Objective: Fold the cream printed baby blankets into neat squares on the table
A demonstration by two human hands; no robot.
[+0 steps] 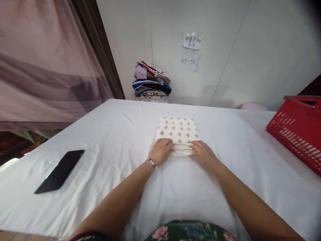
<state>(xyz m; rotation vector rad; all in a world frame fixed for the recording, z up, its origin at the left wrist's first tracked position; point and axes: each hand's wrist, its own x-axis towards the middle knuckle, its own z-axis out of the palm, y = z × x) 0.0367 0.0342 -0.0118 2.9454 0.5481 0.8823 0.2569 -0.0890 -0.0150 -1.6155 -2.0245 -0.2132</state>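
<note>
A folded white cloth (179, 130) with rows of small grey prints and a few green and yellow ones lies on the white-covered table (120, 134). Its near edge shows several stacked layers. My left hand (162, 151) grips the near left corner, thumb at the layered edge and fingers on top. At the near right corner, my right hand (203, 154) pinches the layers the same way. A silver bracelet (152, 163) circles my left wrist.
A black phone-like slab (60, 172) lies at the left of the table. A red plastic basket (298, 130) stands at the right. Behind the far edge rises a pile of folded fabrics (151, 83), near a wall with handwritten paper signs (192, 42). A pink curtain (45, 60) hangs at left.
</note>
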